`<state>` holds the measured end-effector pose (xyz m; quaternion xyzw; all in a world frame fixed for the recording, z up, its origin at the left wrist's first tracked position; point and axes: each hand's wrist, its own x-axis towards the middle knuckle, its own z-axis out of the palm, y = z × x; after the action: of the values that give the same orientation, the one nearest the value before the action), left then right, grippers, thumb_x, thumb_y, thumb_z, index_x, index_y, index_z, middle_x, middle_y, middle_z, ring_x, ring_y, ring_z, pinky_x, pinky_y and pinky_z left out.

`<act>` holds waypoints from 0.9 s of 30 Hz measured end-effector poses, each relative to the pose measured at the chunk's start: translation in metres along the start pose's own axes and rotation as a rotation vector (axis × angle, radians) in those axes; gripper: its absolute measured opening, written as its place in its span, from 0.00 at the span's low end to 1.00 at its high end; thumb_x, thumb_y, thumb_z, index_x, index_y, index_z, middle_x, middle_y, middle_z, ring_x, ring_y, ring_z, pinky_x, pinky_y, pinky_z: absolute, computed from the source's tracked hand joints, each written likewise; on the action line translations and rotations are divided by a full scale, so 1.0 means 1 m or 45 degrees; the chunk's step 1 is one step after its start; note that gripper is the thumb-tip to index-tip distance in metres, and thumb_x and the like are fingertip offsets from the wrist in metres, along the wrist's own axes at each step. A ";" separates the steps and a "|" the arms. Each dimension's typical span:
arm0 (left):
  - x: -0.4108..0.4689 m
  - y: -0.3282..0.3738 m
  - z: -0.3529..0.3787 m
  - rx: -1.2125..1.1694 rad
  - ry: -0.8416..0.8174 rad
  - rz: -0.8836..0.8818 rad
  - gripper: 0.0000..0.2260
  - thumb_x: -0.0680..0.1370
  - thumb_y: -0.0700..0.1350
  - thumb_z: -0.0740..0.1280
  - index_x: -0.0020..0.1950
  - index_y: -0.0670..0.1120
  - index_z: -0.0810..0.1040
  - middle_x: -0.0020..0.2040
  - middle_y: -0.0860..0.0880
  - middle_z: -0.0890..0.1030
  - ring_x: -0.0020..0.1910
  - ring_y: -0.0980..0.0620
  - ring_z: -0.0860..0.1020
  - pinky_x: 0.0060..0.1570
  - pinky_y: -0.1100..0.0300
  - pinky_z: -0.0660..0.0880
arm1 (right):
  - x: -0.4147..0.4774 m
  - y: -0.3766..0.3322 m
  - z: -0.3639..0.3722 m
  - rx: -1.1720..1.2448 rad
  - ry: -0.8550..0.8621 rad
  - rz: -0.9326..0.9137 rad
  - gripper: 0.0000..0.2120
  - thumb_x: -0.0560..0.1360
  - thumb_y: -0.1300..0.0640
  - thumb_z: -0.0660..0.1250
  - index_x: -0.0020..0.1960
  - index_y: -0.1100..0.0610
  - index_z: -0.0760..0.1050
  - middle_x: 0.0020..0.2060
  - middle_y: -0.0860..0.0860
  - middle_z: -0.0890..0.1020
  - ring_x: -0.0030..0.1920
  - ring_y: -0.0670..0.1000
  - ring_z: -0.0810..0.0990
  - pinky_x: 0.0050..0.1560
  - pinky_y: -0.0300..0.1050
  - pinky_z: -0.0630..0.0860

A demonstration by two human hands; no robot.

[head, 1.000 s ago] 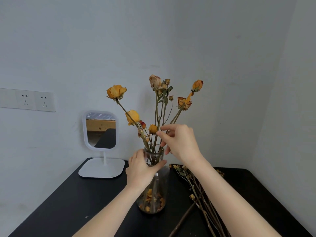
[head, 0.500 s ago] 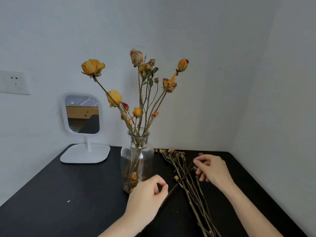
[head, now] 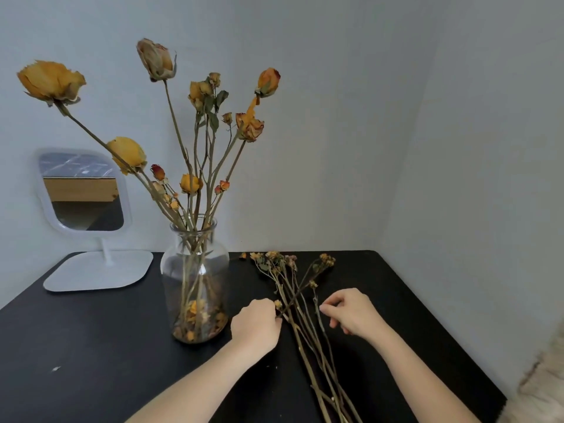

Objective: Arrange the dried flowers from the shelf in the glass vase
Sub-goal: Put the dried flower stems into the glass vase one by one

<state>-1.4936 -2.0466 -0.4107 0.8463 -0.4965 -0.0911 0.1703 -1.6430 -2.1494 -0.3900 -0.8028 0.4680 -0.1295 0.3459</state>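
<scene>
Two plain pale grey walls [head: 335, 87] meet in a corner right of the frame's centre, the right-hand one [head: 488, 178] running toward the lower right edge. A black tabletop [head: 91, 346] fills the lower part of the frame, pushed into that corner. At the left, a small white-framed mirror [head: 82, 192] stands on a flat white base [head: 97, 271]; its glass reflects a wooden surface. Light is soft and even, without hard shadows. Something pale and fuzzy [head: 543, 389] shows at the lower right edge; what it is I cannot tell.
</scene>
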 end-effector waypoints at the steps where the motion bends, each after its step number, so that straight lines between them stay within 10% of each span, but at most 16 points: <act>1: 0.000 0.000 0.000 -0.043 0.002 0.009 0.08 0.79 0.49 0.60 0.48 0.47 0.76 0.45 0.50 0.79 0.45 0.47 0.78 0.39 0.57 0.72 | 0.002 0.000 0.001 -0.006 -0.003 -0.002 0.05 0.75 0.53 0.66 0.50 0.52 0.77 0.31 0.48 0.81 0.23 0.41 0.72 0.26 0.32 0.69; 14: -0.009 -0.020 -0.029 -0.513 0.144 0.049 0.09 0.78 0.47 0.63 0.37 0.50 0.71 0.29 0.53 0.72 0.29 0.57 0.72 0.36 0.62 0.71 | 0.021 -0.023 0.030 -0.168 0.016 0.073 0.11 0.73 0.49 0.68 0.51 0.54 0.77 0.41 0.49 0.81 0.43 0.47 0.81 0.50 0.45 0.79; 27: -0.022 -0.034 -0.028 -0.562 0.134 0.057 0.10 0.77 0.47 0.64 0.36 0.50 0.71 0.27 0.53 0.70 0.28 0.59 0.69 0.32 0.68 0.67 | 0.026 -0.019 0.033 -0.057 0.047 0.172 0.11 0.75 0.51 0.66 0.52 0.57 0.79 0.38 0.49 0.80 0.42 0.47 0.80 0.48 0.43 0.76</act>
<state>-1.4681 -2.0069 -0.3977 0.7810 -0.4736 -0.1492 0.3789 -1.5990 -2.1507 -0.4040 -0.7745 0.5301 -0.1100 0.3271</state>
